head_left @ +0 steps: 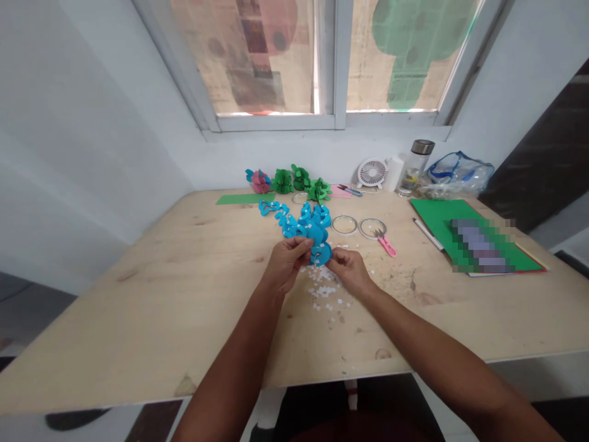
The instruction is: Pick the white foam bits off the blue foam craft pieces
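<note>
Between my hands, above the wooden table (184,294), is a blue paper cutout (321,253) with rounded lobes. My left hand (286,261) pinches its left side between thumb and fingers. At its lower right edge, the fingertips of my right hand (347,267) close on the paper. Just beyond lie more blue paper cutouts (288,222), several with small white squares stuck on them. Small white paper bits (324,291) are scattered on the table below my hands.
Two tape rolls (344,225) and pink-handled thread snips (386,244) lie right of the cutouts. Folded green paper figures (282,181) stand at the back. A white fan (372,173), a glass bottle (411,175) and a green folder (437,215) are on the right.
</note>
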Demonstrator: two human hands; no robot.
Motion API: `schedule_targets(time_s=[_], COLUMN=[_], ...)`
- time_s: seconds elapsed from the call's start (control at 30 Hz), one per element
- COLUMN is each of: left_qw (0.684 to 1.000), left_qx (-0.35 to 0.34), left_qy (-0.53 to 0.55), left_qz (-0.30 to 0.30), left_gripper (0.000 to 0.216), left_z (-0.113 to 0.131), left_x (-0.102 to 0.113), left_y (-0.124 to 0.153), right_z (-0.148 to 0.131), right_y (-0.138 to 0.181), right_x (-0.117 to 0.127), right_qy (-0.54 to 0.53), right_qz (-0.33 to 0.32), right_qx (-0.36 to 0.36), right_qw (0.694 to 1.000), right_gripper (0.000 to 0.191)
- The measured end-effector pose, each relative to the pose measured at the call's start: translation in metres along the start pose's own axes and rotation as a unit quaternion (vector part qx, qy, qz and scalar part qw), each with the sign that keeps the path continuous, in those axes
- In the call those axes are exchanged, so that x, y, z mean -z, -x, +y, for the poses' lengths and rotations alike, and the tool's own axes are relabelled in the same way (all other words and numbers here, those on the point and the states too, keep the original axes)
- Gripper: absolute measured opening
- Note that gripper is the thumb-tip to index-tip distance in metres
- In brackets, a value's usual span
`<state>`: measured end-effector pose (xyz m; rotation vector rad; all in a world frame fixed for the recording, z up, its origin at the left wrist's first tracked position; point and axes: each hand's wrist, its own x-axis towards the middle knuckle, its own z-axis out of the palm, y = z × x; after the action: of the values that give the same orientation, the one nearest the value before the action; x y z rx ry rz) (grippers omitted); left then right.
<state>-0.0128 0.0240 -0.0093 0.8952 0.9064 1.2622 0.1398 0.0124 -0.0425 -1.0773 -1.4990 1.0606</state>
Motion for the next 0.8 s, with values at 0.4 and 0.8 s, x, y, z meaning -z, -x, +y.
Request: schedule_targets(time_s=[0.4,0.8], left_qw=[0.998,0.997], left_qx=[-0.014,-0.015], left_qy=[-0.036,-0.036], left_qz=[0.041,0.060], left_gripper=[0.026,0.028], left_z=[-0.0005,-0.0042], left_x=[-0.0037,-0.0040], left_y=[0.0012,-0.0007], right_z=[-0.0012,-0.0028], right_y=[0.0005,0.0011], right_x=[-0.0006,0.0002], right_qy=[0.005,0.007], right_qz=[-0.003,-0.014], right_qx=[0.003,0.019], right_qw=[1.000,1.000], right_gripper=[0.035,0.032])
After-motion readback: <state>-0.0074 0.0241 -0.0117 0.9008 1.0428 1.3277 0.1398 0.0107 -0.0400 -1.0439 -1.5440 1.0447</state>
